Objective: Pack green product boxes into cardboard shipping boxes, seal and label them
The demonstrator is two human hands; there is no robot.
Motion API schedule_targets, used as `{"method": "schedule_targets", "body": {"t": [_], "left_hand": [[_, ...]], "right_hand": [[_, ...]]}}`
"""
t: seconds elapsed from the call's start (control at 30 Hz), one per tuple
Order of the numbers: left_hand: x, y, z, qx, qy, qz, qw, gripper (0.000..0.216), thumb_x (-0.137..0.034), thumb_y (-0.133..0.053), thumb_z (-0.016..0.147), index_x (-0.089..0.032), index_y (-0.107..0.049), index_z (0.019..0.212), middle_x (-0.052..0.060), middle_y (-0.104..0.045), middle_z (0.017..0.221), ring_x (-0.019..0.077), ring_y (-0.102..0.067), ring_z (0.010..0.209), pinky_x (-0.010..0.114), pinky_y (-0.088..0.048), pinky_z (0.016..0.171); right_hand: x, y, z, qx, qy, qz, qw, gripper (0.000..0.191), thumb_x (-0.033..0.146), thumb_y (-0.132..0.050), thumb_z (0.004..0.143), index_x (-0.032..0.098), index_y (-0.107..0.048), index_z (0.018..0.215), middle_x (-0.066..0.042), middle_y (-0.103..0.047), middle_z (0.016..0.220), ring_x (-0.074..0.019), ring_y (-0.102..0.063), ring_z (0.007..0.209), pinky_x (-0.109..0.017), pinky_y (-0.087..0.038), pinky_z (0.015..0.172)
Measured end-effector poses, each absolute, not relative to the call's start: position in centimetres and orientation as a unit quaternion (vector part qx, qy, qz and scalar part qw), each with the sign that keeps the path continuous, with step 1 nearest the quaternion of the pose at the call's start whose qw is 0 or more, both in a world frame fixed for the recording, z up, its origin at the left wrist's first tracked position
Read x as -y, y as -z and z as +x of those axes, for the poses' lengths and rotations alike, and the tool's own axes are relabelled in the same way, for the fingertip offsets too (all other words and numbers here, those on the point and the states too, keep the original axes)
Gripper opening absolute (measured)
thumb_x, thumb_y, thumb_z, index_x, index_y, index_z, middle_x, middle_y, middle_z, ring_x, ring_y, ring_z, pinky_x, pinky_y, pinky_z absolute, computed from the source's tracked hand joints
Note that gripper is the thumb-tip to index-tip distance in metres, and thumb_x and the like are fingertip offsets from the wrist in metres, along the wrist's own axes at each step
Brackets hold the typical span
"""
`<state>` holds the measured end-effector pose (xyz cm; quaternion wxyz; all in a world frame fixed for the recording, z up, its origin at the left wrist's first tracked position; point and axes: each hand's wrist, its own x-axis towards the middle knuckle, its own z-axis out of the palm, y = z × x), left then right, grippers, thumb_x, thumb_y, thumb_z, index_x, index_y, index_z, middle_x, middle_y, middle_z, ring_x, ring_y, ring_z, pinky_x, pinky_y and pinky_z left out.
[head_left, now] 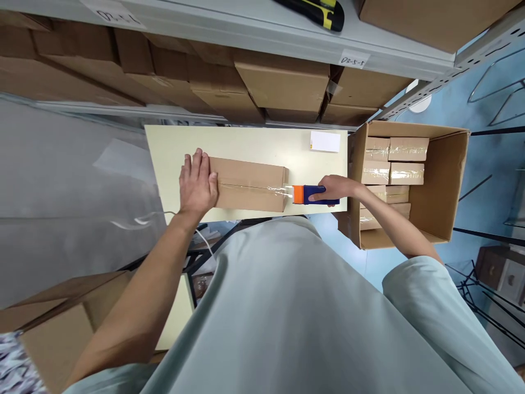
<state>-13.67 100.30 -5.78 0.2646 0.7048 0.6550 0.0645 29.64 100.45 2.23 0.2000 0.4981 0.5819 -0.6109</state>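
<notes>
A long brown cardboard box lies on a pale yellow table. My left hand rests flat on the box's left end, fingers stretched out. My right hand grips an orange and blue tape dispenser just off the box's right end. A strip of clear tape runs from the dispenser onto the box's top seam.
A large open carton holding several taped small boxes stands right of the table. A white card lies at the table's far right. Shelves with brown boxes run behind. More cartons sit at lower left.
</notes>
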Motion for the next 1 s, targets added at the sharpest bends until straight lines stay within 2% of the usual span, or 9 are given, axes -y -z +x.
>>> {"method": "schedule_targets", "body": {"t": [0.2,0.4,0.6,0.87,1.0], "left_hand": [[-100.1,6.4,-13.9,-0.639,-0.086,0.719,0.257,0.083,-0.053,-0.029,0.110,0.002,-0.035,0.173,0.021,-0.027,0.187,0.0352,-0.010,0.177,0.054,-0.010,0.144],[-99.9,6.8,-14.3,-0.619,-0.105,0.735,0.255,0.080,-0.047,-0.029,0.110,0.005,-0.037,0.171,0.024,-0.029,0.185,0.0373,-0.015,0.176,0.055,-0.013,0.144],[-99.8,6.6,-14.2,-0.619,-0.118,0.729,0.269,0.080,-0.050,-0.031,0.110,0.001,-0.038,0.171,0.022,-0.031,0.185,0.0363,-0.015,0.176,0.052,-0.011,0.144],[-99.6,6.5,-13.9,-0.608,-0.106,0.749,0.240,0.079,-0.045,-0.027,0.111,0.005,-0.037,0.170,0.025,-0.030,0.185,0.0372,-0.020,0.174,0.056,-0.019,0.142],[-99.5,6.7,-13.9,-0.610,-0.101,0.750,0.235,0.079,-0.045,-0.028,0.110,0.006,-0.037,0.170,0.025,-0.030,0.185,0.0382,-0.021,0.174,0.056,-0.018,0.142]], "right_hand": [[-100.1,-1.1,30.8,-0.547,0.667,0.481,0.159,0.074,0.093,-0.083,0.074,0.019,-0.074,0.076,-0.007,-0.079,0.068,-0.0190,-0.071,0.058,-0.029,-0.052,0.060],[-99.4,-1.4,31.2,-0.506,0.696,0.494,0.123,0.076,0.090,-0.092,0.063,0.019,-0.075,0.082,-0.004,-0.077,0.070,-0.0183,-0.072,0.060,-0.028,-0.054,0.059],[-99.1,-3.2,30.7,-0.522,0.660,0.522,0.141,0.072,0.087,-0.092,0.067,0.018,-0.071,0.074,-0.002,-0.074,0.062,-0.0161,-0.067,0.057,-0.026,-0.047,0.059],[-98.2,-3.3,31.5,-0.535,0.638,0.536,0.137,0.069,0.085,-0.089,0.069,0.019,-0.076,0.084,-0.002,-0.078,0.067,-0.0183,-0.072,0.064,-0.026,-0.047,0.061],[-98.0,-2.7,30.8,-0.560,0.602,0.547,0.156,0.065,0.084,-0.081,0.082,0.019,-0.076,0.084,-0.003,-0.080,0.070,-0.0187,-0.073,0.066,-0.027,-0.049,0.065]]}}
